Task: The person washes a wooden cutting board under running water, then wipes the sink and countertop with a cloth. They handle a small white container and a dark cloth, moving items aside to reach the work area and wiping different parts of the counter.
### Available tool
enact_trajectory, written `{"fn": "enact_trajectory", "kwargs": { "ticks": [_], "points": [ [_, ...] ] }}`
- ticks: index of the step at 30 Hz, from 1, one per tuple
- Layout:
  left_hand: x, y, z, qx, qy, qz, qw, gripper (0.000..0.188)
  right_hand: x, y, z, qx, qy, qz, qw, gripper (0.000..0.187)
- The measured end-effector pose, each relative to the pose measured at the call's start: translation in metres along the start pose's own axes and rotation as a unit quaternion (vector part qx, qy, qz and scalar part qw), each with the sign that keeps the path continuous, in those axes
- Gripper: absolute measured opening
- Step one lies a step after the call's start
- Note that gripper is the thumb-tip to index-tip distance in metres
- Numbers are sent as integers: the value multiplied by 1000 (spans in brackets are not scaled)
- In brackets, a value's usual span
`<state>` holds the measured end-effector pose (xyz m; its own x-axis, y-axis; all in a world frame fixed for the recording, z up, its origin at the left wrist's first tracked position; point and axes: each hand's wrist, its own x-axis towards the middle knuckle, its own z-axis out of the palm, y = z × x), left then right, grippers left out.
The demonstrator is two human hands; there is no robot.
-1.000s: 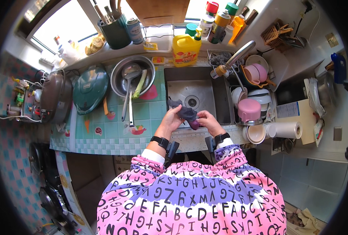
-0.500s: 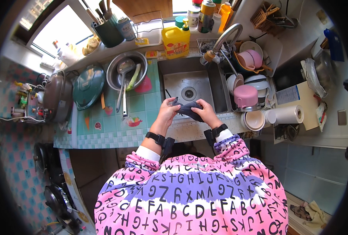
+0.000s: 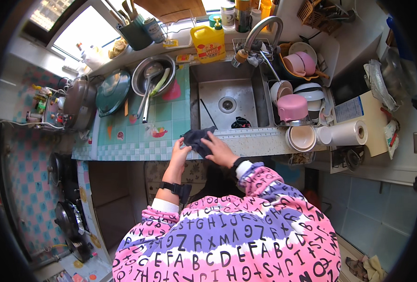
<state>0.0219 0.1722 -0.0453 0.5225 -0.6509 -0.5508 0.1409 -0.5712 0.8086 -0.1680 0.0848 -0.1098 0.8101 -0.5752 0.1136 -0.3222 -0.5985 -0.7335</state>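
Note:
A dark grey cloth (image 3: 200,142) hangs loosely spread over the counter's front edge, just left of the sink (image 3: 225,89). My left hand (image 3: 179,153) pinches its left side between thumb and fingers. At its right side my right hand (image 3: 220,150) has its fingers closed on the fabric. Part of the cloth lies under the fingers, so its full shape is hidden. Behind it, a thin black stick (image 3: 208,113) leans in the sink. A small black item with coloured marks (image 3: 240,122) lies by the sink's front wall; its kind is unclear.
A curved faucet (image 3: 265,23) arches over the sink. Stacked bowls and a pink pot (image 3: 292,108) crowd the right side. On the left, a metal basin (image 3: 147,63) holds a ladle and a green vegetable, beside a green lid (image 3: 112,94). A yellow bottle (image 3: 208,43) stands behind.
Both hands have moved left and closer to my body with the cloth. Bunched over the sink before, the cloth is now more spread out. The black item in the sink has come into view.

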Motion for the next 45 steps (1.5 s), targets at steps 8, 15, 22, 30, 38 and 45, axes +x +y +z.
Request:
{"fn": "enact_trajectory", "kwargs": {
  "ticks": [8,15,22,30,38,45],
  "points": [
    [-21,2,-18,-6,1,-11,1000,52,-43,37,-14,-200,-61,12,978,50],
    [-20,-1,-30,2,-4,-13,1000,47,-150,100,-102,-253,74,204,943,46],
    [-16,-1,-60,-47,-29,-28,998,38,-82,52,-38,-76,87,144,983,32],
    [3,-12,-150,-105,21,-20,994,32,64,-104,67,-10,93,-148,984,33],
    [52,-26,-265,-109,35,-16,993,29,127,-123,174,-154,-125,-48,979,59],
    [88,-41,-313,-112,11,-43,993,30,178,-54,118,-237,-59,63,968,37]
  ]
}}
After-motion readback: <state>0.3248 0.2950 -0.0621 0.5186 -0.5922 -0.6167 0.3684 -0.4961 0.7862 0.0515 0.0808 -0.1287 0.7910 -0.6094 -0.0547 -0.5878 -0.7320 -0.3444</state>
